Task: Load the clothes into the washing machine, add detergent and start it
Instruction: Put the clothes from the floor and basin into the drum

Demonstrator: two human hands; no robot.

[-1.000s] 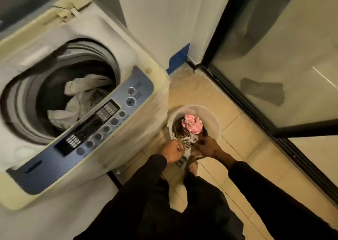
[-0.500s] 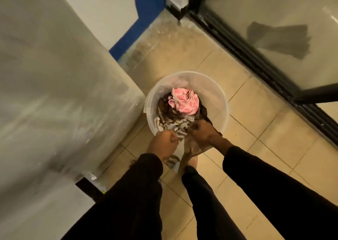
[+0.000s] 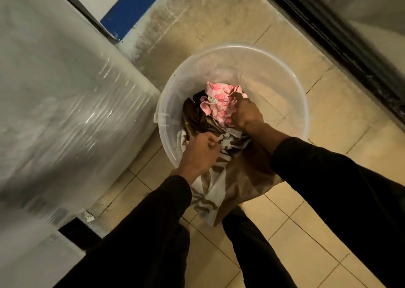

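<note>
Along the bottom of the frame, two black sleeves (image 3: 341, 189) are reaching up and inward from the lower left and lower right, with a dark trouser leg (image 3: 252, 250) showing between them over the beige tiled floor (image 3: 306, 233). Just above, the left hand (image 3: 201, 154) is curling into a fist at the near rim of the bucket, fingers closed on the brown and white patterned cloth (image 3: 221, 187), which is spilling over that rim and hanging down toward the lower centre of the frame. Slightly higher and to the right, the right hand (image 3: 246, 113) is reaching inside the bucket, fingers bunched tight on the pink printed garment (image 3: 219, 105) lying on top of the pile. Around both hands, the clear plastic bucket (image 3: 285, 90) is standing on the floor at the centre of the frame, holding these clothes. Filling the left side, the pale side panel of the washing machine (image 3: 65, 90) is standing just beside the bucket, its plastic film catching the light. Farther up, a blue strip (image 3: 131, 5) is running along the wall base, and a dark door track (image 3: 350, 40) is crossing the upper right.
</note>
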